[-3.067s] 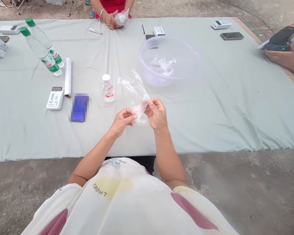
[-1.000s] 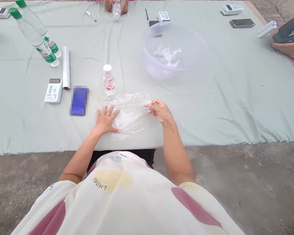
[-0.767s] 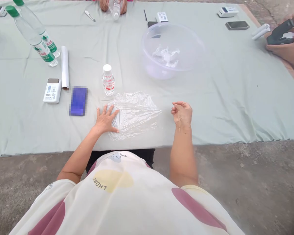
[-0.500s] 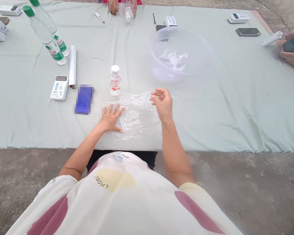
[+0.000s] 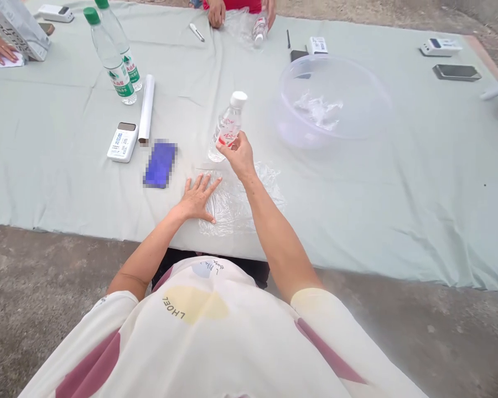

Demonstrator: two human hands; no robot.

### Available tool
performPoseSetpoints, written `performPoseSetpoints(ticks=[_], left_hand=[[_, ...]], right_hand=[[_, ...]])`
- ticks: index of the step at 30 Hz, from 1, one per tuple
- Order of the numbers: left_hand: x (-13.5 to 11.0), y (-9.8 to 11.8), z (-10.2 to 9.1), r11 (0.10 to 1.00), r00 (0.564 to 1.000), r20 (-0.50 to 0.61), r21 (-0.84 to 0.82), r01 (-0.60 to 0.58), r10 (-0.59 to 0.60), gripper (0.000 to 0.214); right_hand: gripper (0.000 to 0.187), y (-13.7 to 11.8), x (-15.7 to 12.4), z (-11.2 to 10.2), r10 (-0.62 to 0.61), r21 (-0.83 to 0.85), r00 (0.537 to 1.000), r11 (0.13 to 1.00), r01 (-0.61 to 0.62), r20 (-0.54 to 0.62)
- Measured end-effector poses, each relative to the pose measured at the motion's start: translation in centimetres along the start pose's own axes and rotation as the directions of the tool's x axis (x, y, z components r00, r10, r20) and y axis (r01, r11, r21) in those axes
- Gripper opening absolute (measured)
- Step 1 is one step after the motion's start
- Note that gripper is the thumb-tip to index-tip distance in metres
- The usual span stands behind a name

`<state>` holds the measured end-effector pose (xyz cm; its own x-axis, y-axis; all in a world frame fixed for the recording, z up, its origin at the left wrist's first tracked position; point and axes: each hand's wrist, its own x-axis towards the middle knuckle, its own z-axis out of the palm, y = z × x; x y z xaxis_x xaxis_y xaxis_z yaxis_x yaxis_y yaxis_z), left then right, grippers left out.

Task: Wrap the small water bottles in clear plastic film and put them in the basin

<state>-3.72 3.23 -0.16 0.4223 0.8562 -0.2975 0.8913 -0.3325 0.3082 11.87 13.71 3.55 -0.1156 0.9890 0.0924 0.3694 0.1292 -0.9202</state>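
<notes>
My right hand (image 5: 240, 157) has its fingers closed round the lower half of a small clear water bottle (image 5: 229, 130) with a white cap and red print. The bottle leans with its cap toward the right. Spread flat, my left hand (image 5: 199, 198) presses on the left part of a thin, wrinkled clear plastic sheet (image 5: 236, 204) near the table's front edge. My right forearm crosses over the sheet and hides some of it. Whether the bottle's base touches the cloth, I cannot tell.
A clear plastic basin (image 5: 292, 119) with crumpled film (image 5: 319, 110) stands right of the bottle. Leftward are a blue pixelated item (image 5: 160, 165), a white device (image 5: 123, 142), a white roll (image 5: 147, 108) and two green-capped bottles (image 5: 122, 83). Another person's hands (image 5: 216, 14) hold film and a bottle opposite.
My right hand has left the sheet's upper right corner, moved left and taken hold of the small bottle, which now tilts. My left hand stays flat on the sheet. The view has shifted.
</notes>
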Motion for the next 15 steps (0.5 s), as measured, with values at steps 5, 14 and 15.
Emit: performPoseSetpoints(ticks=[5,14,15], left_hand=[[-0.1,0.0,0.1,0.999,1.0,-0.016,-0.043,-0.002,0.001,0.143],[-0.7,-0.1,0.2,0.992,0.996,-0.084,-0.124,-0.039,0.029,0.141],[-0.9,-0.1,0.0,0.991,0.996,-0.08,-0.126,-0.042,0.032,0.14]], right_hand=[[0.05,-0.3,-7.4,-2.9,0.121,0.176,0.992,0.976,-0.126,0.041],[0.045,2.7,-12.7,-1.6,0.326,0.04,0.908,0.937,-0.348,0.264],[0.047,2.5,-12.6,-1.5,0.342,-0.044,0.901,0.938,-0.343,0.267]])
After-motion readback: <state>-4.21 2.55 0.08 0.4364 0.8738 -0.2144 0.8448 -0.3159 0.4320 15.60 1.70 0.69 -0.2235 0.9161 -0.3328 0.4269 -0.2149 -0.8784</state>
